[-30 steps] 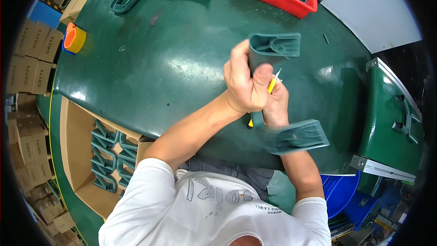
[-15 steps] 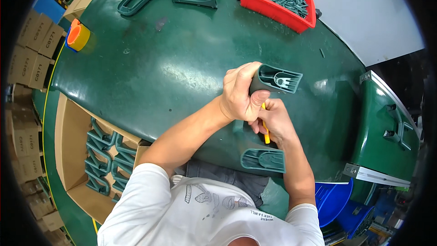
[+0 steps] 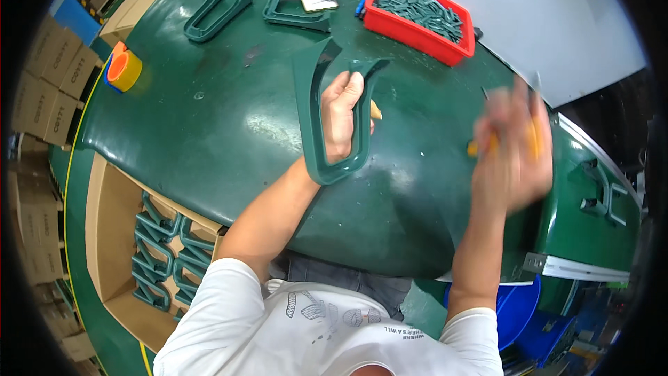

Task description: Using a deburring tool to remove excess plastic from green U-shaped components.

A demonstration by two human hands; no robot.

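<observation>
holding green handle (image 3: 311, 122), likely light, stiff, slippery, over surface (image 3: 223, 118) in left hand (image 3: 339, 117) by its right bar (image 3: 362, 132); best held there, away from flared ends (image 3: 327, 51). gripping blurred yellow tool (image 3: 534, 139) in right hand (image 3: 511, 157).

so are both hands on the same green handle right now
No, only the left hand grips the green handle; the right hand, blurred, is apart from it, off to the right.
</observation>
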